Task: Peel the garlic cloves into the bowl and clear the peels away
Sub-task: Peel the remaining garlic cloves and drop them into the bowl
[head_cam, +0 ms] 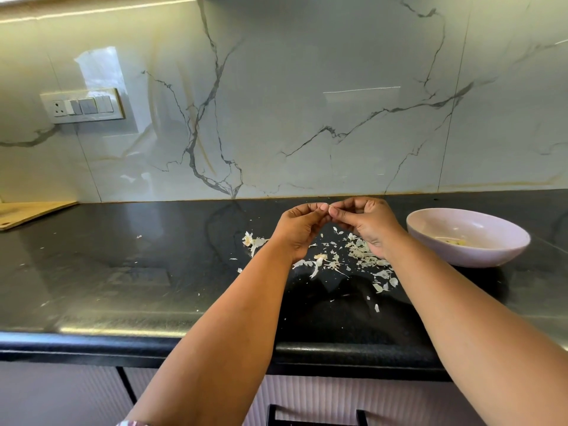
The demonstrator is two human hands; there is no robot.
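Both arms outstretched, left hand (299,224) and right hand (365,221) fingertips meeting, fingers curled

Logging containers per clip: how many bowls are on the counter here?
1. The bowl sits on the black countertop, right of both hands, holding a few peeled pieces. None other shows.

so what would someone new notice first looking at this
Two hands meet above the black counter, the left hand and right hand pinching a small garlic clove between their fingers. Under them lies a scatter of pale garlic peels, and to the right sits a lilac bowl with a few peeled pieces inside.
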